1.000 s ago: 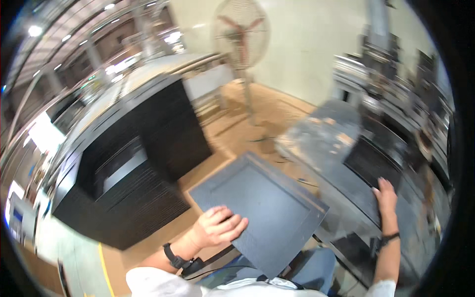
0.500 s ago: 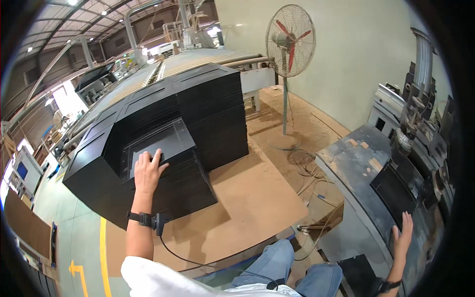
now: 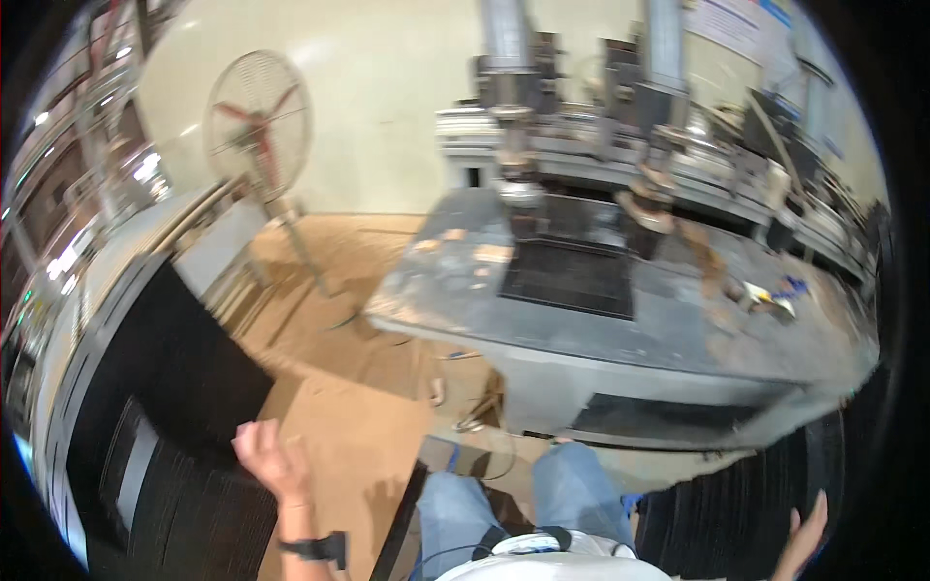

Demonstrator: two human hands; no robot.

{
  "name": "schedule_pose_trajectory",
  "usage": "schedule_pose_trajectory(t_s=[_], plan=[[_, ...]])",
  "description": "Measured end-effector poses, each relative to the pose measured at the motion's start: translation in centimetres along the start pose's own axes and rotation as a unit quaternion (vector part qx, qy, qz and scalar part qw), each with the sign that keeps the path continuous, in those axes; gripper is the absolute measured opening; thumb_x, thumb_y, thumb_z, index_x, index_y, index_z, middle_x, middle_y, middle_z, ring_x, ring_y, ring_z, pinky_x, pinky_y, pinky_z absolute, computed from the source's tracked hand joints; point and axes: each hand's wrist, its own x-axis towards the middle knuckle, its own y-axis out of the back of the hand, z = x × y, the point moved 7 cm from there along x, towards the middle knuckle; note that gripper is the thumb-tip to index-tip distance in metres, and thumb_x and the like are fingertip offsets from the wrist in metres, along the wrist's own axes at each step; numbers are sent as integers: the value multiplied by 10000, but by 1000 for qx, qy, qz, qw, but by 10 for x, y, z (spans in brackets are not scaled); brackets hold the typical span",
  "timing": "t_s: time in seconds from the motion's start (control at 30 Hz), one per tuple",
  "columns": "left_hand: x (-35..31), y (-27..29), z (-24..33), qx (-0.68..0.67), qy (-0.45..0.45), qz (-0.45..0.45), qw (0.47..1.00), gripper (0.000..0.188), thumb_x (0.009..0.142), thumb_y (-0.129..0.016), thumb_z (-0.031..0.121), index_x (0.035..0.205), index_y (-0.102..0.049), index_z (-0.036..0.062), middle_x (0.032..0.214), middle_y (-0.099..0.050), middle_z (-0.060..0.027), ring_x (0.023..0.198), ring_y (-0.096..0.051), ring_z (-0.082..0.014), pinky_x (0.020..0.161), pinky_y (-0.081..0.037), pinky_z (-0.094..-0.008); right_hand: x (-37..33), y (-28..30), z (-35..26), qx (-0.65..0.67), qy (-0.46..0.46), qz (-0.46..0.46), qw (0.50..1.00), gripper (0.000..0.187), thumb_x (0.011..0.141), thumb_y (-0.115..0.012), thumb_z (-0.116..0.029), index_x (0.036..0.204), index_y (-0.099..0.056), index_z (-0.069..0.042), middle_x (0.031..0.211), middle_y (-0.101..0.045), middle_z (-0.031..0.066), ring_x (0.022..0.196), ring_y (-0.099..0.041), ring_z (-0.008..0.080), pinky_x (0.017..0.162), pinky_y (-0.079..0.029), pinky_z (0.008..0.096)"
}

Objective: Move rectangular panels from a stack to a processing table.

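Observation:
My left hand (image 3: 273, 463) is beside the tall stack of black panels (image 3: 208, 504) at the lower left. Its fingers are loosely bent and apart, smeared by motion, with nothing seen in them. At the lower right, my right hand (image 3: 806, 531) has its thumb and fingers apart and holds nothing. It is near another stack of black panels (image 3: 722, 513). A dark rectangular panel (image 3: 570, 276) lies flat on the grey machine table (image 3: 436, 305), under the machine's upright heads, with neither hand touching it.
Pedestal fan (image 3: 257, 131) with red blades stands at the back left by a pale wall. Brown board (image 3: 354, 436) lies beside the left stack. Cables (image 3: 484, 416) run on the floor before the table. Small scraps (image 3: 770, 298) and dust lie on the tabletop's right part.
The view has swung right, bringing the machine table to the middle. My left hand has come off the panel on the left stack. My right hand is lower, near the right stack.

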Motion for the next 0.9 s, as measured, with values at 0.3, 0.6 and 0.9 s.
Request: schedule_pose_trajectory(t_s=[0.3, 0.6, 0.9], plan=[[61, -281, 401, -239, -214, -367, 873, 677, 892, -482, 569, 1369, -463, 88, 1450, -388, -117, 1378, -285, -315, 1102, -210, -580, -13, 70, -202, 162, 312, 152, 924, 446, 632, -541, 62, 1056, -642, -30, 1098, -657, 132, 1092, -592, 343, 981, -442, 457], [37, -208, 375, -271, -246, -283, 887, 599, 798, -643, 417, 1295, -525, 105, 1235, -502, -114, 1173, -452, -293, 1060, -303, -511, 44, 24, -436, 302, 510, 163, 789, 411, 687, -578, 18, 1075, -638, -105, 1060, -679, 90, 996, -645, 280, 868, -517, 404], [15, 10, 174, -150, -328, -155, 920, 259, 749, -633, 99, 1005, -645, 136, 894, -581, -2, 823, -576, -163, 770, -506, -291, 59, -93, -595, 340, 568, -13, 750, 470, 796, -665, -279, 1179, -577, -22, 1261, -563, 178, 1182, -512, 331, 993, -418, 412]])
